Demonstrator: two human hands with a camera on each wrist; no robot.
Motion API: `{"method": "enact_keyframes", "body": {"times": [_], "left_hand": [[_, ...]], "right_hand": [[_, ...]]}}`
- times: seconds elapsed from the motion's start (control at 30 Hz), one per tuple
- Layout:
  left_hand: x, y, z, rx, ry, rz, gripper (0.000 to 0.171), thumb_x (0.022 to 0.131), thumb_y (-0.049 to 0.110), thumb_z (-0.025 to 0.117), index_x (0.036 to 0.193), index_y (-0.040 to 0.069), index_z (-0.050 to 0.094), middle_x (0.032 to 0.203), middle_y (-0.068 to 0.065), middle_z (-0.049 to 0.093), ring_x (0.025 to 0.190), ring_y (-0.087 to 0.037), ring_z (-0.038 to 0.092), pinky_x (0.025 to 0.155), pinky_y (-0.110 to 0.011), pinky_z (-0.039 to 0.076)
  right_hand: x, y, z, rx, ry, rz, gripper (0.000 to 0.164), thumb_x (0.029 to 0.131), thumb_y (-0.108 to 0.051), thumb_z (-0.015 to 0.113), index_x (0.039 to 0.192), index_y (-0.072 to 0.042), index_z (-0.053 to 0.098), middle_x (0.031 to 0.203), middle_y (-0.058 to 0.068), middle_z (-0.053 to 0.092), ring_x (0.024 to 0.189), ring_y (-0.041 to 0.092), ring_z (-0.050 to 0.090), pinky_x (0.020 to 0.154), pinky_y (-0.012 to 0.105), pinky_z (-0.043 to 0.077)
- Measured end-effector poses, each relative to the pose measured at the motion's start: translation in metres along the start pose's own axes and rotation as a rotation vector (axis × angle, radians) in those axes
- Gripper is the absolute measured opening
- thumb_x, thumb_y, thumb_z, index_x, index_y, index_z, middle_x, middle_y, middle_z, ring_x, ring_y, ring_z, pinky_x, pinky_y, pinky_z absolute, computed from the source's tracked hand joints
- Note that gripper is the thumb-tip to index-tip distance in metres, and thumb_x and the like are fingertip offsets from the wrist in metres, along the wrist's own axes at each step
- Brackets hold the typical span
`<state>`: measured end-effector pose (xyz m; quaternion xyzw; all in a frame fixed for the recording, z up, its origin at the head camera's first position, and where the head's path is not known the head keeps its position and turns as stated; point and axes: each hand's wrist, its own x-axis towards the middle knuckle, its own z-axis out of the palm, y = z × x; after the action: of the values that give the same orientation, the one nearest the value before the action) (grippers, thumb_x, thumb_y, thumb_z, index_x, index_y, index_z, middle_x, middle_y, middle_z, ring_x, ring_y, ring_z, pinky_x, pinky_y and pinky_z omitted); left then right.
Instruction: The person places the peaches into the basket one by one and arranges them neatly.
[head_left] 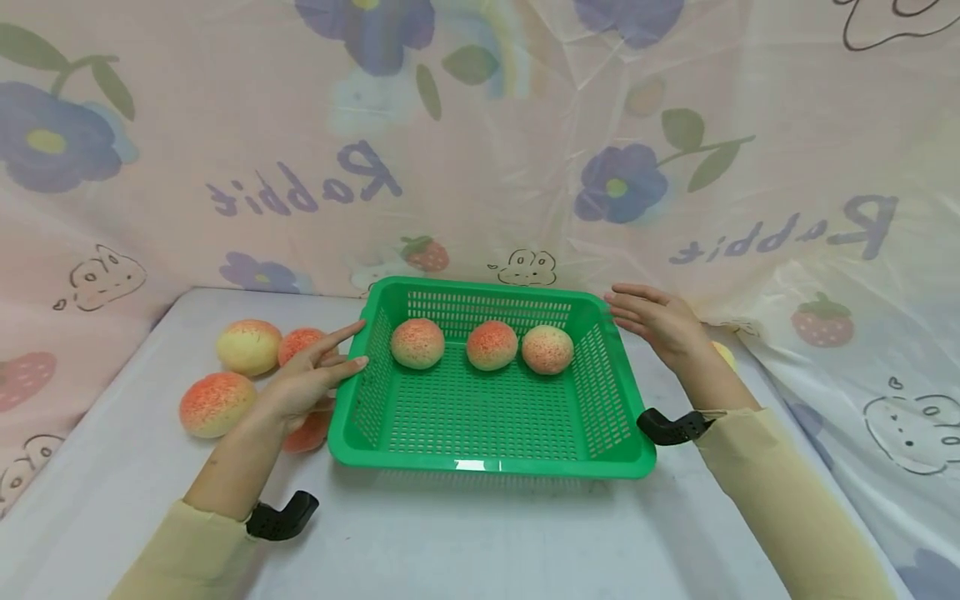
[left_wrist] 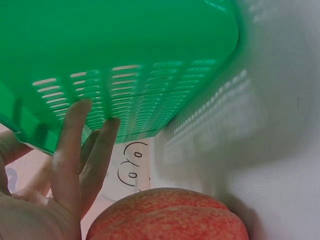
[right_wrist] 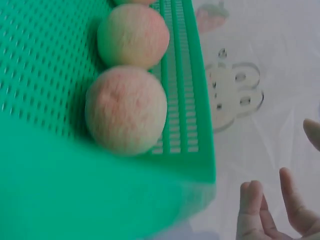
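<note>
A green plastic basket (head_left: 487, 467) with slotted walls stands mid-table. Three peaches lie in its far half: one at left (head_left: 417, 343), one in the middle (head_left: 492, 345) and one at right (head_left: 547, 349). My left hand (head_left: 303, 387) is at the basket's left side, fingers extended, fingertips right at the rim. In the left wrist view its fingers (left_wrist: 72, 155) lie close along the slotted outer wall, above a red peach (left_wrist: 170, 217). My right hand (head_left: 656, 325) is just outside the far right corner, fingers extended and holding nothing; the right wrist view shows it apart from the basket.
Left of the basket, several more peaches lie on the white tabletop (head_left: 480, 542), among them a yellow-red one (head_left: 249, 347) and a redder one (head_left: 217, 405). A yellow object (head_left: 724, 355) shows partly behind the right forearm. Printed cloth (head_left: 480, 167) hangs behind the table.
</note>
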<state>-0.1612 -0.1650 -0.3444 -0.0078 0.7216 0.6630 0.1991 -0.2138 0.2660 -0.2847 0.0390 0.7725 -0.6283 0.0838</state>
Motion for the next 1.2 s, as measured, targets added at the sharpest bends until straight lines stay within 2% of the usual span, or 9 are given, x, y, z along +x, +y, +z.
{"method": "enact_keyframes", "body": {"times": [0.13, 0.33, 0.47, 0.57, 0.73, 0.8, 1.0, 1.1, 1.2], "left_hand": [[0.000, -0.001, 0.000, -0.009, 0.002, 0.003, 0.066, 0.099, 0.022, 0.055, 0.154, 0.028, 0.019, 0.157, -0.026, 0.007, 0.086, -0.007, 0.065, 0.079, -0.030, 0.056], [-0.001, -0.002, -0.003, -0.008, 0.011, 0.001, 0.067, 0.098, 0.023, 0.056, 0.154, 0.028, 0.019, 0.157, -0.025, -0.009, 0.080, -0.005, 0.064, 0.077, -0.028, 0.056], [-0.002, -0.003, -0.003, -0.009, 0.013, -0.001, 0.068, 0.098, 0.023, 0.056, 0.154, 0.029, 0.018, 0.158, -0.025, -0.009, 0.082, -0.006, 0.065, 0.078, -0.030, 0.057], [-0.003, -0.003, -0.003, -0.007, 0.024, -0.004, 0.067, 0.098, 0.023, 0.056, 0.154, 0.029, 0.019, 0.158, -0.024, -0.007, 0.082, -0.007, 0.065, 0.077, -0.032, 0.057], [-0.003, -0.003, -0.003, -0.002, 0.032, -0.010, 0.067, 0.098, 0.023, 0.056, 0.154, 0.030, 0.020, 0.158, -0.024, -0.006, 0.083, -0.008, 0.066, 0.078, -0.032, 0.057], [-0.003, -0.003, -0.003, -0.001, 0.031, -0.010, 0.067, 0.098, 0.023, 0.056, 0.154, 0.029, 0.020, 0.158, -0.024, -0.002, 0.082, -0.007, 0.065, 0.077, -0.031, 0.057], [0.001, -0.003, -0.001, -0.009, -0.019, 0.002, 0.067, 0.099, 0.023, 0.055, 0.155, 0.027, 0.019, 0.150, -0.023, 0.026, 0.077, -0.004, 0.062, 0.075, -0.026, 0.055], [0.002, -0.003, -0.001, -0.008, -0.009, 0.002, 0.066, 0.098, 0.023, 0.056, 0.154, 0.028, 0.020, 0.129, -0.016, 0.046, 0.077, -0.005, 0.063, 0.076, -0.027, 0.055], [0.002, -0.002, -0.002, -0.004, 0.002, 0.008, 0.066, 0.098, 0.023, 0.056, 0.154, 0.028, 0.021, 0.105, -0.004, 0.053, 0.077, -0.006, 0.064, 0.076, -0.028, 0.056]], "right_hand": [[-0.001, 0.005, -0.013, -0.004, 0.050, 0.038, 0.073, 0.088, -0.035, 0.070, 0.145, -0.003, 0.037, 0.126, -0.005, 0.049, 0.103, 0.003, 0.056, 0.113, 0.035, 0.033], [0.000, 0.013, -0.027, 0.065, 0.060, 0.066, 0.034, 0.087, -0.030, 0.071, 0.117, -0.021, 0.056, 0.109, -0.017, 0.057, 0.096, 0.000, 0.058, 0.114, 0.035, 0.032], [0.000, 0.019, -0.032, 0.066, 0.134, 0.104, 0.041, 0.083, -0.034, 0.075, 0.118, -0.024, 0.057, 0.095, -0.021, 0.063, 0.090, 0.000, 0.060, 0.118, 0.050, 0.007], [0.002, 0.027, -0.037, 0.053, 0.199, 0.117, 0.049, 0.078, -0.040, 0.079, 0.120, -0.027, 0.058, 0.091, -0.021, 0.064, 0.087, 0.001, 0.061, 0.105, 0.049, 0.016], [0.004, 0.039, -0.049, 0.079, 0.272, 0.088, 0.044, 0.076, -0.036, 0.081, 0.115, -0.026, 0.063, 0.090, -0.018, 0.065, 0.080, 0.002, 0.064, 0.069, 0.029, 0.038], [0.002, 0.042, -0.053, 0.081, 0.302, 0.077, 0.039, 0.078, -0.033, 0.081, 0.112, -0.025, 0.064, 0.086, -0.018, 0.065, 0.077, 0.002, 0.064, 0.062, 0.021, 0.044], [-0.011, 0.055, -0.066, 0.026, 0.392, 0.059, 0.025, 0.083, -0.028, 0.076, 0.101, -0.031, 0.059, 0.078, -0.024, 0.061, 0.070, -0.002, 0.059, 0.063, 0.010, 0.048], [-0.011, 0.061, -0.072, 0.077, 0.415, 0.015, 0.021, 0.083, -0.024, 0.076, 0.096, -0.029, 0.060, 0.078, -0.025, 0.063, 0.067, -0.001, 0.059, 0.061, 0.011, 0.049], [-0.011, 0.064, -0.075, 0.113, 0.439, -0.011, 0.018, 0.083, -0.023, 0.076, 0.094, -0.028, 0.061, 0.077, -0.025, 0.064, 0.067, -0.002, 0.060, 0.060, 0.011, 0.049]]}}
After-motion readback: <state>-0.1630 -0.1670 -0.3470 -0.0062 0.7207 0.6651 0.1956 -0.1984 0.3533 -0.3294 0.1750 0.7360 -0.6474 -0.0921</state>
